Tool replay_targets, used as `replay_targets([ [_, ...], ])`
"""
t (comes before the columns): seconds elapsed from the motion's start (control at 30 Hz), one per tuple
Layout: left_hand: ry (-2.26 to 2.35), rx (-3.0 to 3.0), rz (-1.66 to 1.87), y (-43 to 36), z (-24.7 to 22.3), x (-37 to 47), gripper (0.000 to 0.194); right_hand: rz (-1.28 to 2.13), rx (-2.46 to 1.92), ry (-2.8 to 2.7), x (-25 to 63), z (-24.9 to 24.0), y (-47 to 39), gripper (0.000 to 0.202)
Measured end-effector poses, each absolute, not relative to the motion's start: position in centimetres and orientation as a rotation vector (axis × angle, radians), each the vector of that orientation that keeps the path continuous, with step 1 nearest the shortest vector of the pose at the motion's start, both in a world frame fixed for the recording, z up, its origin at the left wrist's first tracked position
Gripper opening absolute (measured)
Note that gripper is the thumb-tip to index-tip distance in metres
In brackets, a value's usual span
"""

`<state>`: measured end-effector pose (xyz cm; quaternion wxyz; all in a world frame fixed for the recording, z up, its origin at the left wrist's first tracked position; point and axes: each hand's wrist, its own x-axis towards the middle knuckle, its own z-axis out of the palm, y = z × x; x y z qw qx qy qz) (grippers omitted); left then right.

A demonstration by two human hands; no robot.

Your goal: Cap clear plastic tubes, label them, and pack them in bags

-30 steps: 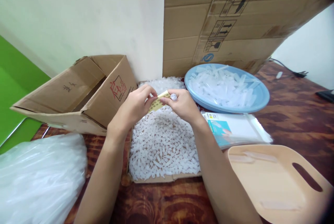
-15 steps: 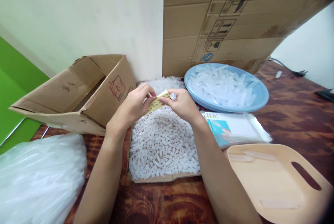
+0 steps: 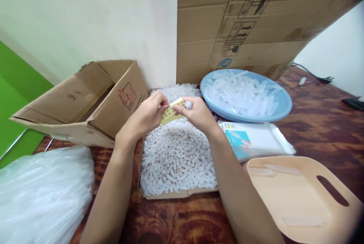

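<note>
Between my two hands is a small pale-yellow sheet (image 3: 169, 112) with rows of round dots, like a sheet of stickers. My left hand (image 3: 153, 110) pinches its left edge between thumb and fingertips. The right edge is gripped by my right hand (image 3: 196, 112), thumb on top. A small clear cylindrical piece (image 3: 188, 104), seen end-on, is also tucked in my right hand; its full shape is hidden. Below both hands a shallow cardboard tray (image 3: 170, 195) holds a layer of many small whitish plastic pieces (image 3: 176, 160).
Behind the tray lies a heap of clear pieces (image 3: 179, 91). A blue basin (image 3: 244, 116) holds clear plastic strips. Plastic-sleeved packs (image 3: 256, 141) and a beige handled tray (image 3: 290, 198) are at right. An open cardboard box (image 3: 102, 130) and filled plastic bag (image 3: 45, 194) stand left.
The dotted sheet has tilted, so more of its face shows between my hands. My left fingers have shifted slightly along its edge; both hands keep their hold.
</note>
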<state>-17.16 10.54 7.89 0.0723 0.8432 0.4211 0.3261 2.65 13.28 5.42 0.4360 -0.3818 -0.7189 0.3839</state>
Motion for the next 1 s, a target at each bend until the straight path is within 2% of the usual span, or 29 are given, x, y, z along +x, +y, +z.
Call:
replay_targets([
  [0.27,1.220,2.503,1.054,10.85,7.77,-17.32,0.008,0.957,-0.956,-1.779,2.85,5.73,13.23,0.017],
  [0.77,1.200,2.596,0.967,10.72,7.71,-17.09,0.015,0.952,-0.958,-1.821,2.88,5.71,13.24,0.019],
  [1.0,1.168,2.603,1.007,10.89,7.70,-17.19,0.010,0.983,-0.948,-1.811,2.92,5.83,13.19,0.019],
])
